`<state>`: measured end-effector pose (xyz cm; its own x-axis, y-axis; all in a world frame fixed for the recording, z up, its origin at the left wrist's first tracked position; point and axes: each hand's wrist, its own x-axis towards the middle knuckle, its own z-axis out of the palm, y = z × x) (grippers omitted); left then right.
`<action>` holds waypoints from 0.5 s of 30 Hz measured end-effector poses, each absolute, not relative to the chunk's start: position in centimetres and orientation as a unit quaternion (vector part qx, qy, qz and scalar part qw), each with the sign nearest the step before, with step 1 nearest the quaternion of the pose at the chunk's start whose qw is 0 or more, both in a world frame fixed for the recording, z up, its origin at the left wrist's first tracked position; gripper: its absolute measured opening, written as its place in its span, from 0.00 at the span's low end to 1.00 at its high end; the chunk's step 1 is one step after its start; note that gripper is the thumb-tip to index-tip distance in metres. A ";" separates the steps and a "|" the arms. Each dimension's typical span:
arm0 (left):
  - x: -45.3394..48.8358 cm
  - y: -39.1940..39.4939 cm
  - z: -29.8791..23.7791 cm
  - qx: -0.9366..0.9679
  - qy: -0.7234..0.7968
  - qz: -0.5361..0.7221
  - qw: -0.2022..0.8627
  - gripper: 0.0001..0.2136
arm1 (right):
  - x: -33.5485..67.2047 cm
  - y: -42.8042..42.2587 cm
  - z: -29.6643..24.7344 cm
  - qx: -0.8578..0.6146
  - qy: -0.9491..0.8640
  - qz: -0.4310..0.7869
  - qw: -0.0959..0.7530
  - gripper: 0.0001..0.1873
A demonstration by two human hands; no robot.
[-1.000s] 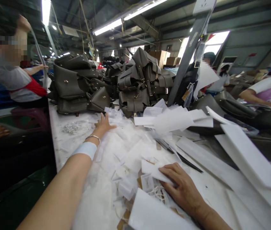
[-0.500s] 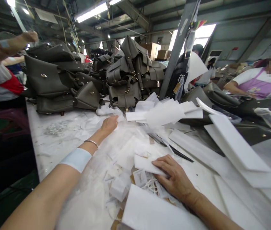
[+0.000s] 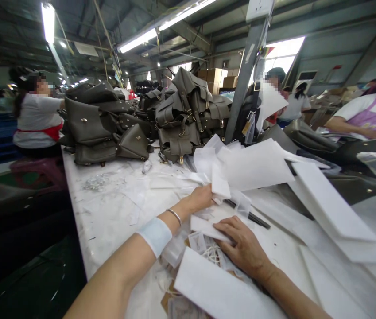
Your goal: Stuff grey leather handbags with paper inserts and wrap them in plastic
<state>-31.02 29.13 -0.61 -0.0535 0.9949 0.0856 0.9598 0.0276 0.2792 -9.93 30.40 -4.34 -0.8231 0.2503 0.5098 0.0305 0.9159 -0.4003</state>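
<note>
Head view: left hand (image 3: 200, 198) grips white paper sheets (image 3: 241, 166); right hand (image 3: 243, 247) flat on paper slip (image 3: 204, 227).

white paper sheets (image 3: 257, 166), grey-brown bags (image 3: 188, 115)

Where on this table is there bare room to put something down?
The barest patch of the white table lies between the stacked grey bags and the left hand. Around the right hand, paper sheets and white boards crowd everything.

The left hand (image 3: 199, 200) wears a thin silver bangle (image 3: 175, 215) (a pale blue band (image 3: 156, 235) sits behind it); the right hand (image 3: 244, 248) wears nothing.
</note>
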 end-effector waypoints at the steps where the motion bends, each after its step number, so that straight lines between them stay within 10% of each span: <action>1: -31.0 29.2 -0.8 0.675 0.721 0.146 0.063 0.18 | -9.9 30.4 -4.3 -0.075 -0.935 0.193 0.289 0.15; 15: -44.8 20.8 2.5 0.413 0.840 0.331 0.120 0.21 | -9.8 30.6 -4.6 -0.077 -0.936 0.204 0.278 0.13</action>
